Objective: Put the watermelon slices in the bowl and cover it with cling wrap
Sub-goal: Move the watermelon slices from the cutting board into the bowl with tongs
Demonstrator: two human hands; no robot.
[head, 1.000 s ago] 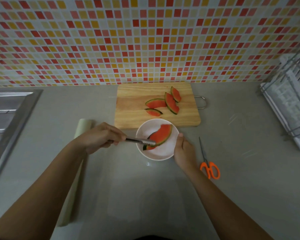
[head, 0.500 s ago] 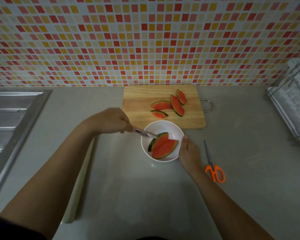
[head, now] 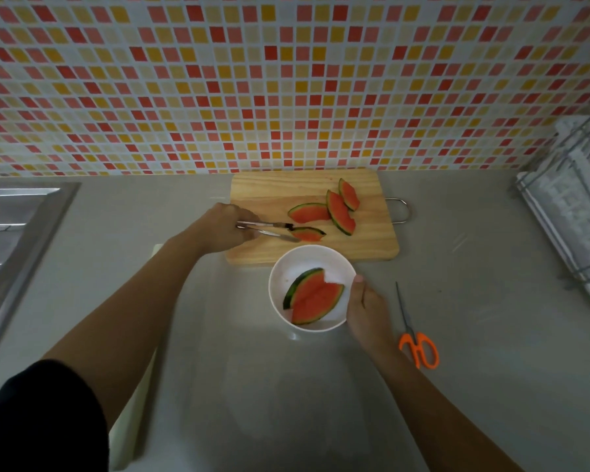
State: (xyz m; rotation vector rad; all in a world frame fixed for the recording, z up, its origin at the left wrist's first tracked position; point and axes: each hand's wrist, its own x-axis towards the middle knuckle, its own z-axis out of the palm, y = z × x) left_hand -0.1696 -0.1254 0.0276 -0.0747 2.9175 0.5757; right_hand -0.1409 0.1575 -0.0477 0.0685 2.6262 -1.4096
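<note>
Tongs [head: 268,229] are swinging back from the bowl [head: 278,277], at centre frame, up to the cutting board [head: 269,189] just above it, compared w/ a sec ago when they were dropping a slice inside. Left hand [head: 223,228] is curling tight round the tongs' handles; the tips are closing in on the smallest slice [head: 308,234] at the board's near edge, touching it or about to, though whether it's gripped yet can't be told. Right hand [head: 368,308] is steadying the white bowl from the lower right, thumb resting on the rim, fingers wrapping loosely round the outer wall, nothing else in it.

Progress, judging by the layout: abt a third of the fruit is moved. Two slices [head: 315,296] are lying in the bowl, overlapping. Four are still waiting on the board, incl. three [head: 336,211] bunching together toward its upper right. Wrapping step isn't started: what looks like the cling wrap roll [head: 133,427] is lying along the counter at lower left, mostly hiding behind the left forearm. Orange-handled scissors [head: 418,347] are sitting untouched right of the bowl, presumably for cutting the film later.
</note>
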